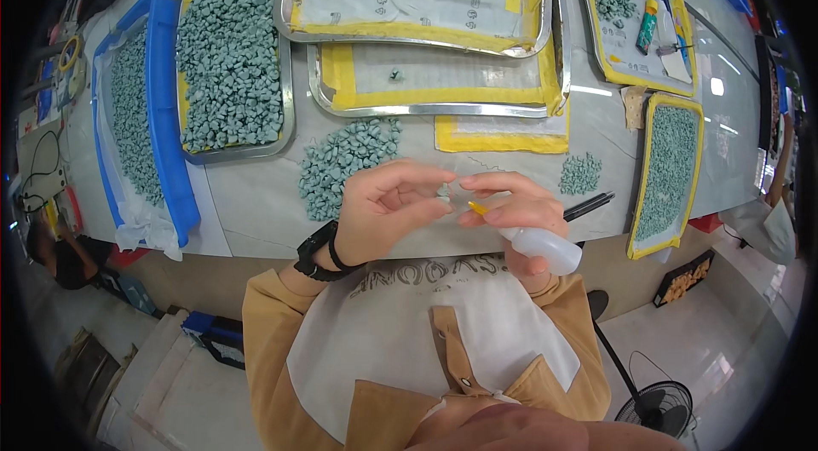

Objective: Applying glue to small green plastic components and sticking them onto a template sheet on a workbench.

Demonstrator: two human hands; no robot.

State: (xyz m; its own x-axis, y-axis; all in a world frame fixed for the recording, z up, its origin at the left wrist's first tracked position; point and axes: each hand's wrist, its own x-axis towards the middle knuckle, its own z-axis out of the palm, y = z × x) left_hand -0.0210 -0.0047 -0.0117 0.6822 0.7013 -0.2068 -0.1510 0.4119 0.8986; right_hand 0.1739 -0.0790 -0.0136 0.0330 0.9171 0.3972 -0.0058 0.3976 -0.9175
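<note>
My left hand (pixel 383 208) is closed, pinching a small grey-green piece (pixel 443 192) between thumb and fingertips. Close by on the right, my right hand (pixel 521 200) wraps round a white squeeze bottle (pixel 550 251) with a yellow nozzle (pixel 478 207), whose tip points toward the pinched piece. A dark pen-like tool (pixel 590 206) sticks out past the right hand; whether that hand grips it too I cannot tell. Left of my left hand lies a loose heap of grey-green pieces (pixel 345 157). A smaller pile of finer pieces (pixel 580 173) lies beyond my right hand.
Yellow-taped metal trays (pixel 417 35) are stacked at the back. A piece-filled tray (pixel 230 59) and a blue bin (pixel 166 110) stand left. On the right are a narrow tray (pixel 669 170) and a tray with a green glue tube (pixel 648 28). A fan (pixel 654 408) stands below right.
</note>
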